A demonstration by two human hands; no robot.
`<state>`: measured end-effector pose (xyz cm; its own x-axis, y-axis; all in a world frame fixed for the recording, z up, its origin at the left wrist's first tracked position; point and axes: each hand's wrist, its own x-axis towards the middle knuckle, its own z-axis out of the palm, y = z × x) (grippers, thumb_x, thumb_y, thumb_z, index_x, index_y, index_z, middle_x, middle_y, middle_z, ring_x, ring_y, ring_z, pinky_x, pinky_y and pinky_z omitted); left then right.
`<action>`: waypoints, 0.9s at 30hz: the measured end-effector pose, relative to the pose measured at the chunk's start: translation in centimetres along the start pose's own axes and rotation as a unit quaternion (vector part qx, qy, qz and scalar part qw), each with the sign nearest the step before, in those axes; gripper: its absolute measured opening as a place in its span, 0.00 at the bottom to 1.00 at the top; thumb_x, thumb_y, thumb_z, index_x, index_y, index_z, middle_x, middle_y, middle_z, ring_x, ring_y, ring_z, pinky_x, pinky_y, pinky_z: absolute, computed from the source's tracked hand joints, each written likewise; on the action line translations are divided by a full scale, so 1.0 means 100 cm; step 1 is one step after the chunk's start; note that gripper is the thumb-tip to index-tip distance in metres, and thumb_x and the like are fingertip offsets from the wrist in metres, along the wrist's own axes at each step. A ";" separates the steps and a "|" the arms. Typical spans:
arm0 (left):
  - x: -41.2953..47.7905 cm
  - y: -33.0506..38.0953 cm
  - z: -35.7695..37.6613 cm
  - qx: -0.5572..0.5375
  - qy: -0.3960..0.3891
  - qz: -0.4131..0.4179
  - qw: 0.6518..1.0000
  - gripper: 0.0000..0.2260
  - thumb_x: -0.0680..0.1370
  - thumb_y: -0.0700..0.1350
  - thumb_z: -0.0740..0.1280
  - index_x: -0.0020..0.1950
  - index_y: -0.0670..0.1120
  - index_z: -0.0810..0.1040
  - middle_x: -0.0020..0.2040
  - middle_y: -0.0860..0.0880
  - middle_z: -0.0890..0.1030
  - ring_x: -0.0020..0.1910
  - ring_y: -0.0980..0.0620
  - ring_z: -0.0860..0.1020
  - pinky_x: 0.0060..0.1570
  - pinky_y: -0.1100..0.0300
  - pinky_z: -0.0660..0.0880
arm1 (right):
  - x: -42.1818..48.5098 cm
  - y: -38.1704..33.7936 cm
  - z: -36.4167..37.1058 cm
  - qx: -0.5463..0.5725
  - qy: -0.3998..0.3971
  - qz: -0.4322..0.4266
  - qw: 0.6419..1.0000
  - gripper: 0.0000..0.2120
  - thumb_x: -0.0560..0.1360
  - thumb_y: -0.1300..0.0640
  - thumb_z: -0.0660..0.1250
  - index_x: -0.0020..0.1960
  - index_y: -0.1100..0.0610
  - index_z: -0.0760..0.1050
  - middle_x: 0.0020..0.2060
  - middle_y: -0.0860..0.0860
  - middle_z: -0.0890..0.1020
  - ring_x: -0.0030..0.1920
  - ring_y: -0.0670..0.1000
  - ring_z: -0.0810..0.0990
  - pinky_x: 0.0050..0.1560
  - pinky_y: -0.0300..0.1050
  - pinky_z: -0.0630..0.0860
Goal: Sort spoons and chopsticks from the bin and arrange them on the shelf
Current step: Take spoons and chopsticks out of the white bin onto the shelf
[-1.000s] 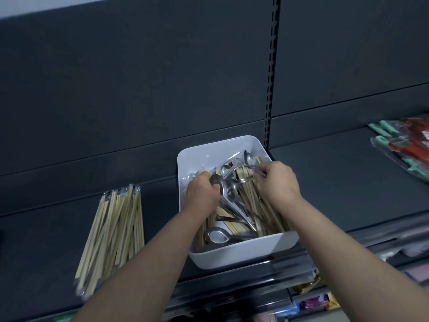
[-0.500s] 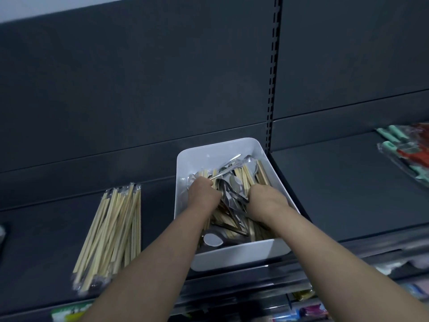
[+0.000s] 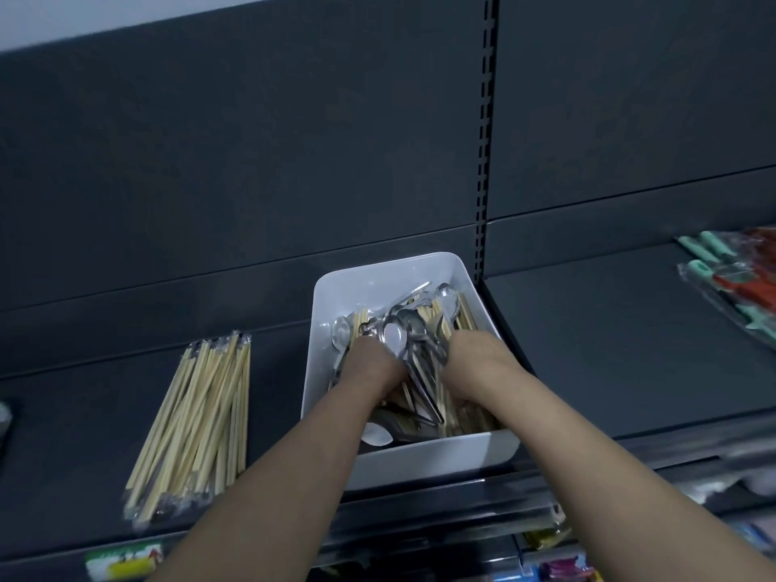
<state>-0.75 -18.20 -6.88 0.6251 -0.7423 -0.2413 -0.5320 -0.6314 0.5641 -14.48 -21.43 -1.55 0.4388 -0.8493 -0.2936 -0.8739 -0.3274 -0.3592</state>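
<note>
Sitting on dark shelf (image 3: pixel 630 350): white bin (image 3: pixel 441 455), loaded with tangled metal spoons (image 3: pixel 394 340) and bamboo chopsticks (image 3: pixel 464 317). Left hand (image 3: pixel 373 367) dug into pile at 9 o'clock, right hand (image 3: pixel 474 363) at 3 o'clock, spoons between. Fingers buried, grip not discernible. Wrapped chopstick bundle (image 3: pixel 201 413) at bin's 9 o'clock, apart.

The dark shelf (image 3: pixel 609 338) carries a white bin (image 3: pixel 420 455), bundled chopsticks (image 3: pixel 197 422) and packaged utensils (image 3: pixel 730 283)
</note>
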 end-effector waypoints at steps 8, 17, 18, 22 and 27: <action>0.012 -0.003 -0.013 -0.175 0.037 -0.016 0.984 0.04 0.65 0.42 0.65 0.31 0.43 0.74 0.36 0.39 0.82 0.38 0.39 0.83 0.43 0.43 0.81 | 0.007 0.005 -0.005 0.029 0.075 -0.036 0.996 0.02 0.74 0.63 0.62 0.43 0.59 0.71 0.50 0.59 0.80 0.46 0.58 0.76 0.40 0.43 0.68; -0.010 -0.033 -0.097 -0.302 0.177 0.007 0.937 0.09 0.73 0.38 0.61 0.33 0.38 0.73 0.36 0.39 0.81 0.33 0.45 0.80 0.37 0.49 0.77 | 0.007 -0.079 0.004 0.103 0.151 -0.172 0.968 0.06 0.77 0.57 0.61 0.49 0.60 0.72 0.46 0.58 0.81 0.49 0.61 0.78 0.39 0.46 0.66; -0.014 -0.046 -0.108 -0.311 0.188 0.000 0.932 0.10 0.73 0.38 0.61 0.32 0.38 0.75 0.36 0.39 0.82 0.33 0.47 0.79 0.38 0.47 0.79 | 0.005 -0.094 0.010 0.104 0.140 -0.184 0.967 0.06 0.77 0.57 0.61 0.49 0.60 0.73 0.45 0.57 0.82 0.49 0.60 0.79 0.40 0.47 0.68; -0.031 -0.120 -0.145 -0.297 0.205 -0.042 0.932 0.10 0.71 0.41 0.62 0.29 0.45 0.76 0.37 0.38 0.82 0.33 0.48 0.75 0.34 0.50 0.74 | -0.009 -0.163 0.053 0.114 0.076 -0.233 0.963 0.05 0.76 0.59 0.61 0.48 0.60 0.74 0.40 0.56 0.83 0.43 0.58 0.83 0.46 0.51 0.78; -0.065 -0.233 -0.192 -0.293 0.203 -0.100 0.929 0.08 0.73 0.40 0.64 0.38 0.39 0.80 0.40 0.37 0.82 0.33 0.48 0.72 0.35 0.53 0.70 | -0.039 -0.262 0.129 0.132 -0.012 -0.264 0.955 0.05 0.76 0.59 0.60 0.46 0.59 0.74 0.42 0.56 0.80 0.39 0.58 0.83 0.42 0.55 0.81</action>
<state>18.52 5.65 -3.32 0.9054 -0.4020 -0.1367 -0.0543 -0.4288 0.9018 9.42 -4.17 -2.35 0.8116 -0.5835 -0.0288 -0.4473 -0.5889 -0.6731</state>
